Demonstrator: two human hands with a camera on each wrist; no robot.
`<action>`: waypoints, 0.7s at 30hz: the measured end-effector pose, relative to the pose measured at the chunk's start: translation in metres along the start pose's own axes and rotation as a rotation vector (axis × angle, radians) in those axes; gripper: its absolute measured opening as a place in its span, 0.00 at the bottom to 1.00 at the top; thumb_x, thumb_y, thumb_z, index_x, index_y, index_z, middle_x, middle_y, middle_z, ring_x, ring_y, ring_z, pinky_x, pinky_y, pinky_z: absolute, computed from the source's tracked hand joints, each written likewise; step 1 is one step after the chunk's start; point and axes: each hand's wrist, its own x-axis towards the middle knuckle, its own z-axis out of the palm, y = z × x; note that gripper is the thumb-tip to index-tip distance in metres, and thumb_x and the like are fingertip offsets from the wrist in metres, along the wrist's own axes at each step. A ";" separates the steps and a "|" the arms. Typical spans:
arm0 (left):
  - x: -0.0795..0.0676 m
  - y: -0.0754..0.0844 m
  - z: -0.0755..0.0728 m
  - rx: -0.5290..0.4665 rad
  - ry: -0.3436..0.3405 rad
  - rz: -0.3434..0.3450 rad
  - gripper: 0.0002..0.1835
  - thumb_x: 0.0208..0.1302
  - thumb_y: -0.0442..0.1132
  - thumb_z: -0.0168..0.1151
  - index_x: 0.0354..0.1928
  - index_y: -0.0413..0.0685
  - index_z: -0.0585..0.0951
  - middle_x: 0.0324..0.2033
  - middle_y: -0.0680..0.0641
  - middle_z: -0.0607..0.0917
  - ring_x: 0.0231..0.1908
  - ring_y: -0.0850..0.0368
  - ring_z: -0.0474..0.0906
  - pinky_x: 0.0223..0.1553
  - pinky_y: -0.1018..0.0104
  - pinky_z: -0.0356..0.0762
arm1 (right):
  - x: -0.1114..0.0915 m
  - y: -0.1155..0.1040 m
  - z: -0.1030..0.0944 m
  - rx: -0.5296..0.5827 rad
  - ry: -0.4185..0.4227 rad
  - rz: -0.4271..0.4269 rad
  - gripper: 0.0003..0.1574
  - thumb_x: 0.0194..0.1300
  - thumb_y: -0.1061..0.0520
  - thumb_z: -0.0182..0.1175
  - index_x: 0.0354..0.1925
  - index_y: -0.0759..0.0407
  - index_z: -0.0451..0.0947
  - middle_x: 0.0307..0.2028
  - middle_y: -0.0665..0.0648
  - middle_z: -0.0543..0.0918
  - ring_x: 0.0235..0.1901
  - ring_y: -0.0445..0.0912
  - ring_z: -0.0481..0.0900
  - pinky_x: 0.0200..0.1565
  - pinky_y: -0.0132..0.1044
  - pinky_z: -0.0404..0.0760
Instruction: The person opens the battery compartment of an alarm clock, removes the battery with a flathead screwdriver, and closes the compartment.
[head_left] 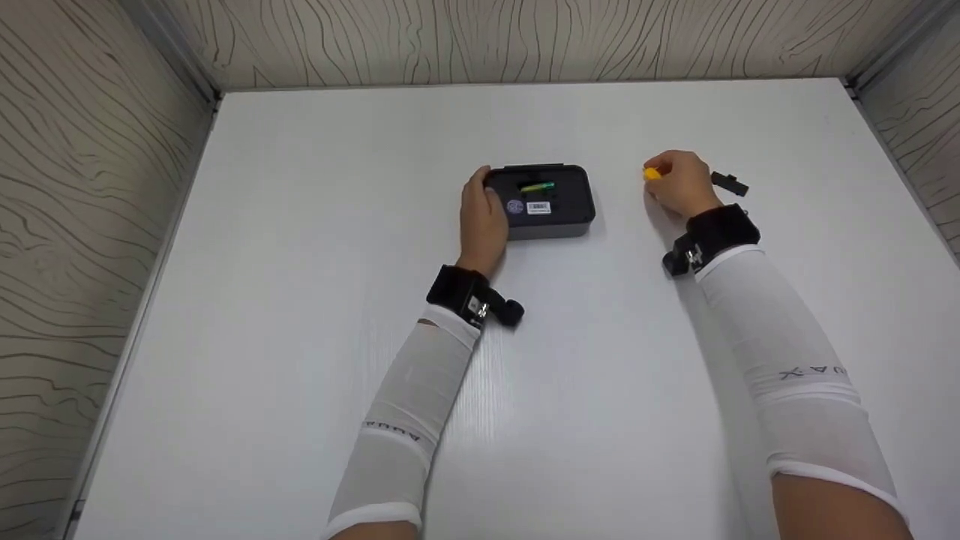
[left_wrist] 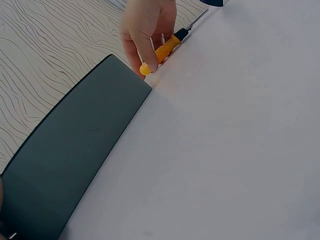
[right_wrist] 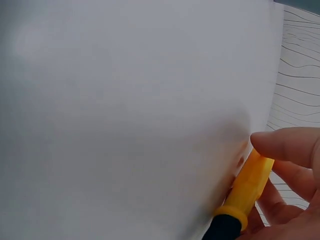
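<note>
A black box-shaped device [head_left: 559, 229] lies on the table with a recess in its top. In that recess sits a small green-and-yellow cylinder, like a battery [head_left: 538, 187]. My left hand [head_left: 481, 225] grips the device's left end, thumb near the top edge. To the right, apart from the device, my right hand [head_left: 681, 184] holds a screwdriver [right_wrist: 247, 187] by its yellow handle, just above or on the tabletop. The left wrist view shows its black collar and thin metal shaft. The device's grey-green side [left_wrist: 90, 130] fills the left of that view.
A small dark strip with a tab, like a battery cover [head_left: 730, 184], lies right of my right hand. The white table [head_left: 300, 225] is bordered by wood-grain panels [head_left: 420, 41] at the back and both sides.
</note>
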 end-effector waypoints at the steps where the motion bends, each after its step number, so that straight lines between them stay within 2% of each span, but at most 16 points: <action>1: 0.000 0.000 0.000 -0.002 0.001 0.001 0.24 0.81 0.34 0.36 0.75 0.40 0.62 0.71 0.41 0.67 0.73 0.51 0.60 0.72 0.70 0.55 | 0.000 0.000 0.000 -0.003 -0.002 -0.005 0.27 0.71 0.67 0.54 0.67 0.67 0.71 0.64 0.71 0.71 0.60 0.59 0.69 0.64 0.47 0.72; 7: 0.000 0.000 0.001 0.000 0.001 0.002 0.24 0.81 0.35 0.36 0.75 0.40 0.61 0.71 0.42 0.67 0.73 0.52 0.60 0.72 0.71 0.55 | 0.002 0.002 -0.001 -0.035 0.003 -0.051 0.27 0.69 0.68 0.55 0.65 0.70 0.72 0.61 0.72 0.73 0.58 0.60 0.70 0.61 0.47 0.74; 13: 0.001 -0.001 0.001 0.006 0.002 -0.003 0.24 0.81 0.35 0.35 0.75 0.40 0.61 0.71 0.42 0.67 0.73 0.52 0.60 0.72 0.71 0.55 | 0.004 0.003 -0.001 -0.047 0.004 -0.068 0.27 0.68 0.67 0.56 0.64 0.71 0.72 0.57 0.72 0.73 0.53 0.59 0.71 0.54 0.43 0.75; 21: 0.000 0.000 0.000 0.010 0.004 -0.009 0.24 0.81 0.35 0.36 0.75 0.41 0.62 0.70 0.42 0.68 0.73 0.52 0.61 0.72 0.70 0.56 | 0.003 0.001 -0.001 -0.061 -0.009 -0.061 0.28 0.69 0.67 0.55 0.66 0.71 0.70 0.58 0.73 0.72 0.55 0.61 0.70 0.60 0.49 0.72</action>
